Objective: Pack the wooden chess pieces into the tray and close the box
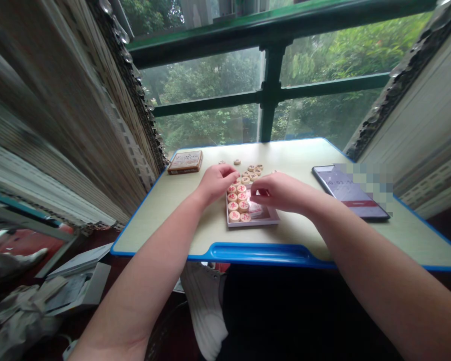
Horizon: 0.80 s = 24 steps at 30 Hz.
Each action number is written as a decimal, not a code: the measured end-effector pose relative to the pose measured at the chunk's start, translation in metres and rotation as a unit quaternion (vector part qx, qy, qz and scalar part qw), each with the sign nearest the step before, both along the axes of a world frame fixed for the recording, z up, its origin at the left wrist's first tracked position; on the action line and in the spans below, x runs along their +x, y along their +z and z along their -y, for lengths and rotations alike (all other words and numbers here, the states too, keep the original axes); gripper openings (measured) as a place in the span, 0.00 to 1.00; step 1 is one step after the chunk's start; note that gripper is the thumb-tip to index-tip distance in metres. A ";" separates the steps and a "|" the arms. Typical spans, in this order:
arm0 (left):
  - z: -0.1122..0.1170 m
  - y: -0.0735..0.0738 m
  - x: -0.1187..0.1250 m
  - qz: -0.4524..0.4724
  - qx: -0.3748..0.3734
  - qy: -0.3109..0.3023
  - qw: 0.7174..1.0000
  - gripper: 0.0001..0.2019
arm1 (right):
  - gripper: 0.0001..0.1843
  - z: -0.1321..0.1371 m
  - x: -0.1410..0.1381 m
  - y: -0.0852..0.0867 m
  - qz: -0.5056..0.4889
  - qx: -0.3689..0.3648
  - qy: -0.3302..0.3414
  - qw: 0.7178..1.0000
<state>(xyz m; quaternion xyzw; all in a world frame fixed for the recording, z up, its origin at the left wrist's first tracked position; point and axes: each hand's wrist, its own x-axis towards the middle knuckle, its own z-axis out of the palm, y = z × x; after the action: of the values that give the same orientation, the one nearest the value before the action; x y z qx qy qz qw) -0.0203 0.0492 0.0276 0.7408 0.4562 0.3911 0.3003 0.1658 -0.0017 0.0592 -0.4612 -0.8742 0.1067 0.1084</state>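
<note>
The pale tabletop has a blue rim, and a shallow white tray lies on it near the middle. Round wooden discs with red characters fill the tray's left part in rows. Just beyond the tray, loose discs lie in a small cluster, with a lone disc a little farther beyond. Well to the left of the tray and farther back sits a flat brown box. To the tray's right lies a dark phone, screen up. In front of the tray a blue groove runs along the near edge.
</note>
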 end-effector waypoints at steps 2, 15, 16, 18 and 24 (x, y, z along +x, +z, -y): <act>0.000 0.000 0.000 0.000 -0.001 0.003 1.000 0.10 | 0.16 -0.006 0.005 -0.001 0.012 0.043 -0.058 0.997; -0.013 -0.013 -0.010 -0.203 0.114 0.010 0.973 0.13 | 0.14 -0.014 0.019 -0.002 0.138 -0.114 -0.181 0.967; -0.014 -0.013 -0.010 -0.207 0.113 0.008 0.972 0.13 | 0.14 -0.013 0.019 -0.002 0.134 -0.112 -0.182 0.968; -0.013 -0.012 -0.010 -0.217 0.108 0.009 0.970 0.14 | 0.14 -0.014 0.020 -0.001 0.126 -0.098 -0.182 0.970; -0.010 -0.010 -0.013 -0.231 0.104 0.041 0.966 0.15 | 0.13 -0.014 0.022 0.001 0.097 -0.112 -0.177 0.973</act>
<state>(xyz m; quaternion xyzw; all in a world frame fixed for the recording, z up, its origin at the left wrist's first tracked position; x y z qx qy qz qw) -0.0329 0.0595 0.0178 0.8188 0.5001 0.2666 0.0914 0.1879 0.0121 0.0606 -0.6263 -0.7672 0.1380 -0.0119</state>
